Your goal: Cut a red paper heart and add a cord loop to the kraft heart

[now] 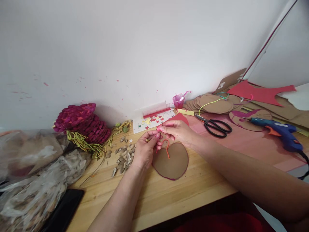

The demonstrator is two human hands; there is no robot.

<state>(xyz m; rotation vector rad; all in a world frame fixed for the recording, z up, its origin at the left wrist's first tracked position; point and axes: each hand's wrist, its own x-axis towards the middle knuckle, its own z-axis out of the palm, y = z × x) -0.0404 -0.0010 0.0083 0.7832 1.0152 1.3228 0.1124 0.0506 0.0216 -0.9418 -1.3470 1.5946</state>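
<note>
Near the middle of the frame, both hands meet over a brown cardboard disc (172, 162) that lies flat on the wooden desk (193, 190). The left hand (145, 149) and the right hand (177, 132) each pinch a thin orange-red cord (166, 146) between thumb and fingertips, so both sets of fingers are closed on it. The cord looks light, limp and a little slick; it would likely bend wherever it is unsupported, so the sensible hold is a fingertip pinch close to the part being shaped, as here. Its gripped section runs roughly left to right between the two hands, while a loose loop and tail curl downward over the upper edge of the disc, the free end pointing toward the lower frame. The disc seems stiff but thin, easily slid; it has no clear long axis. Just left lie scattered seed husks (124, 158); black scissors (216, 125) and a blue glue gun (281, 130) rest to the right.
</note>
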